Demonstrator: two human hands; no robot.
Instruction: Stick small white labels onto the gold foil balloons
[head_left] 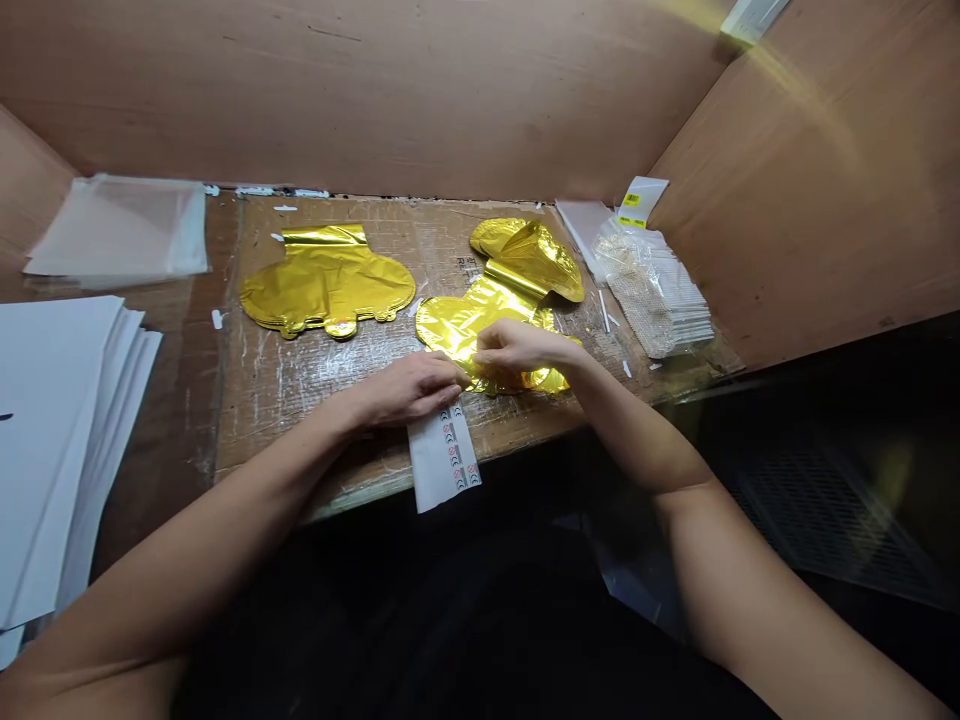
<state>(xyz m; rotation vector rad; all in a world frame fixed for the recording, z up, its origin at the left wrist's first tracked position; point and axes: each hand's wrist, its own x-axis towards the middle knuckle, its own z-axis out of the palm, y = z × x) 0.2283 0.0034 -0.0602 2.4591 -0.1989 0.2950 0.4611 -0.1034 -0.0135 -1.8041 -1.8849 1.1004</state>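
My left hand (409, 388) and my right hand (517, 348) meet over a flat gold foil balloon (457, 325) near the front edge of the wooden bench (315, 370). Both hands have their fingers closed in a pinch on the foil's near edge. Under my left hand lies a white printed card (444, 458) that overhangs the bench's edge. A second gold foil balloon (326, 282) lies flat to the left. A third, folded gold balloon (529, 258) rests behind the one I hold.
A stack of clear bags with white straws (656, 290) sits at the right, a yellow-labelled tag (637, 200) behind it. White sheets (60, 420) pile at the left, clear plastic bags (120, 228) at the back left. Wooden walls enclose the bench.
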